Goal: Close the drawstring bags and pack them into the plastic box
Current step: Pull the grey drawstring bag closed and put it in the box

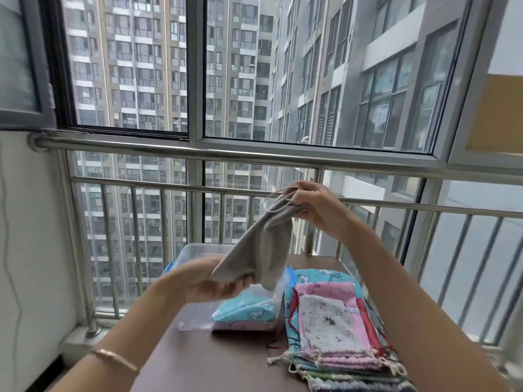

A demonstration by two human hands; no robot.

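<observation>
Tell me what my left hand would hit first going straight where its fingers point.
Probably the stack of drawstring bags: the left hand, gripping the grey bag, points right toward it, though height is unclear.

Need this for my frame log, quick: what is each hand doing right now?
Left hand: closed on the lower end of the grey drawstring bag.
Right hand: closed on the same bag's gathered top.
</observation>
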